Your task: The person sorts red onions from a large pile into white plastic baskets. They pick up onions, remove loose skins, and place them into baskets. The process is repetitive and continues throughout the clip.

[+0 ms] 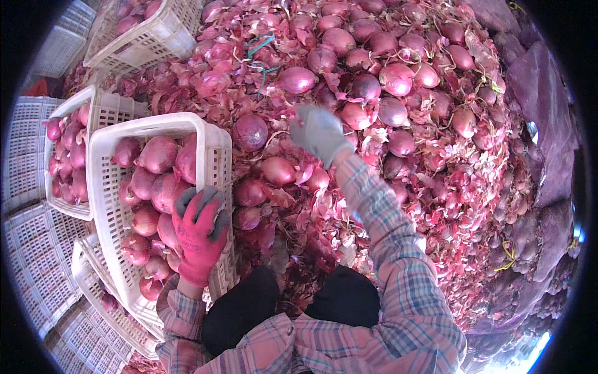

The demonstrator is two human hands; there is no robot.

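Observation:
My left hand [201,233], in a red glove with grey fingertips, grips the right rim of a white plastic crate [152,122], its thumb on the outer side. Inside that crate lie several red onions [159,154], close by my fingers. My right hand [320,133] wears a pale grey glove and is blurred over the pile of red onions and loose skins in front of me. Its fingers point left and their undersides are hidden, so any hold is unclear. A round red onion [250,132] lies just left of it, and another onion [278,170] lies below.
Another crate of onions [70,154] stands at left, and one [145,42] at upper left. Stacked crates [35,145] line the left edge. Purple mesh sacks [537,117] border the pile at right. Green twine [260,46] lies among the skins. My knees [345,297] are below.

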